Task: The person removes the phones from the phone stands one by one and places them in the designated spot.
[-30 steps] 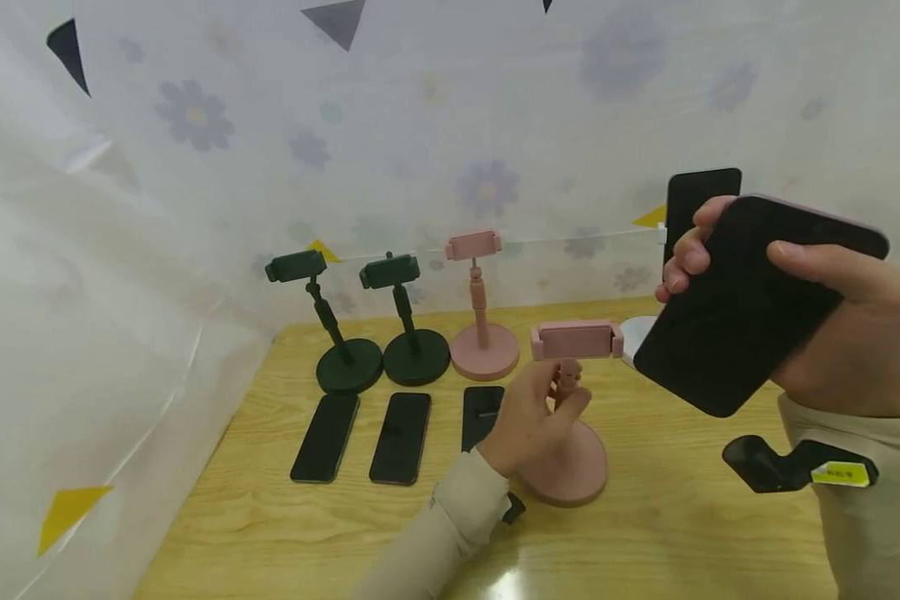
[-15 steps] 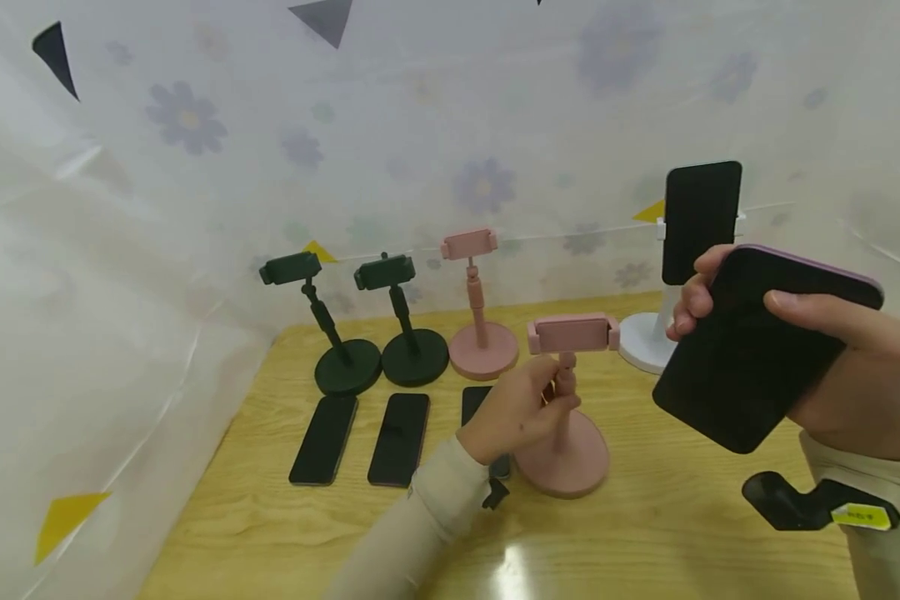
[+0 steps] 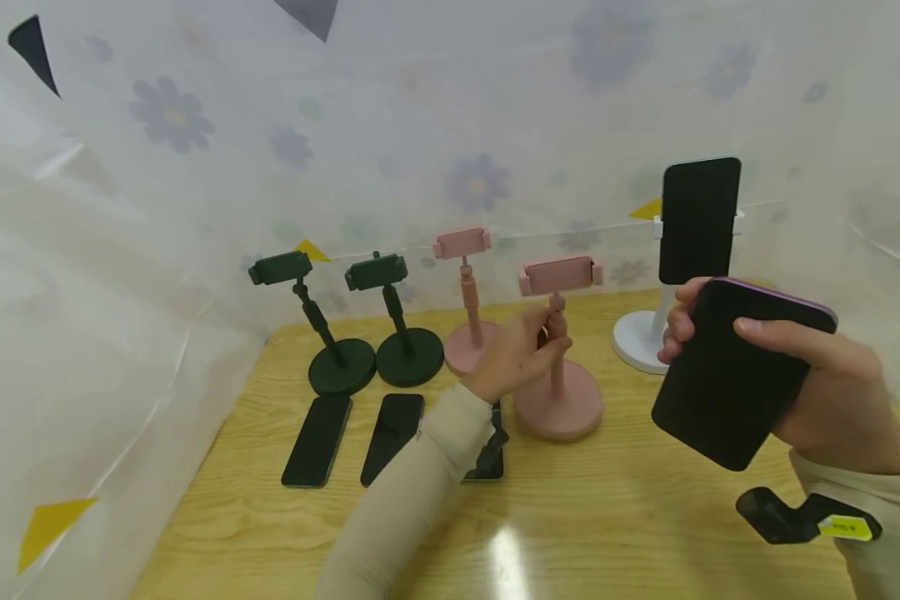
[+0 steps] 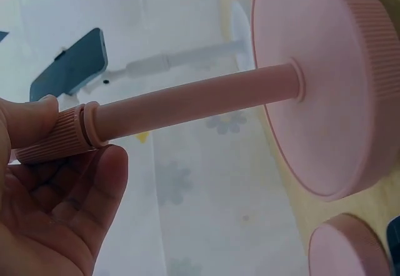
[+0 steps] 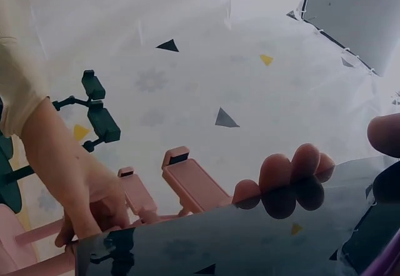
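Observation:
My left hand (image 3: 513, 354) grips the collar on the stem of a pink phone stand (image 3: 558, 400), whose clamp on top holds nothing. In the left wrist view, thumb and fingers pinch the ribbed collar (image 4: 59, 135), and the wide round base (image 4: 319, 82) stands beyond. I cannot tell whether that base touches the table. Over to the right, my right hand (image 3: 843, 404) holds a black-screened phone (image 3: 727, 375) with a purple edge, raised above the table, thumb on its screen. The right wrist view shows fingertips (image 5: 275, 173) curled over this phone's edge.
Behind the left hand stands another pink stand (image 3: 461, 242), beside two dark green stands (image 3: 408, 354) (image 3: 341, 367). Three phones (image 3: 317, 442) (image 3: 390, 433) (image 3: 487, 458) lie before them. A white stand (image 3: 637, 337) at right carries a phone (image 3: 697, 221). A flowered sheet (image 3: 390, 125) hangs behind.
My left hand has moved the pink stand back toward the row of stands. The right hand has lowered the phone, then shifted slightly left, uncovering the white stand.

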Motion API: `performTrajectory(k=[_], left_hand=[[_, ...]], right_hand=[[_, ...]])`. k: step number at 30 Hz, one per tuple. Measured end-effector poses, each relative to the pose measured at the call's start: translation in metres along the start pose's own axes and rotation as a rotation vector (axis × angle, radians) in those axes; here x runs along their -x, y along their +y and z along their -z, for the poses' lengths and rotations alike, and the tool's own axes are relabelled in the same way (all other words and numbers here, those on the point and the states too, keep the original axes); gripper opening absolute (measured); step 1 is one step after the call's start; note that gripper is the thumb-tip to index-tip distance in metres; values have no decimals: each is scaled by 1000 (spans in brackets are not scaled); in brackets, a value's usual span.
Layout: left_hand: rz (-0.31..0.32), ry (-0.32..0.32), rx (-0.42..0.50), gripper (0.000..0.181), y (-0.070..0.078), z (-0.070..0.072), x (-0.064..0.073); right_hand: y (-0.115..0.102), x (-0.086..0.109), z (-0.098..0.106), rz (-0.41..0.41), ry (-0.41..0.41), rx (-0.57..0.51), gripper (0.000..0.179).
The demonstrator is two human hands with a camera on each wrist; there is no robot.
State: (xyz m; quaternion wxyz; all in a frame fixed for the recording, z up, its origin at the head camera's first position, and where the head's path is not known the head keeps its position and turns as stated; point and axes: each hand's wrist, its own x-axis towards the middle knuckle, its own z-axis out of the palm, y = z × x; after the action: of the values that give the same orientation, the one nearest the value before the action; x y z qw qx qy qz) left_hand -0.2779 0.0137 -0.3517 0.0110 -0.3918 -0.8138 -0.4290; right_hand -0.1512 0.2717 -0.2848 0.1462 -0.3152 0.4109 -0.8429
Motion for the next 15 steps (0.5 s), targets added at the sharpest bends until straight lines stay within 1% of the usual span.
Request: performTrajectory(k=[2,6,8,9,11,13,15], left_hand=[[11,12,-10,11,-2,4,-8],[82,34,1,14,-5,10,-19],[103,47,-3,14,-7,12,-25],[109,50,-12,14,-8,13,-28],[118,59,-27,14,-10,15,-34],[122,65,-59,15,-12,15,-40],[135,59,-76,17,-15,15,-46]], right_hand=[[1,1,1,-11,-12,-32,62],[4,1,0,-31,-56,-112,61],[6,0,-1,-34,-81,-141,60],[7,-1,-2,-32,-82,-131,60],[8,-2,-2,-30,-95,-145,59],[11,-2,-1,-35,-90,-139,59],[14,-1,0,-59,-92,-168,58]])
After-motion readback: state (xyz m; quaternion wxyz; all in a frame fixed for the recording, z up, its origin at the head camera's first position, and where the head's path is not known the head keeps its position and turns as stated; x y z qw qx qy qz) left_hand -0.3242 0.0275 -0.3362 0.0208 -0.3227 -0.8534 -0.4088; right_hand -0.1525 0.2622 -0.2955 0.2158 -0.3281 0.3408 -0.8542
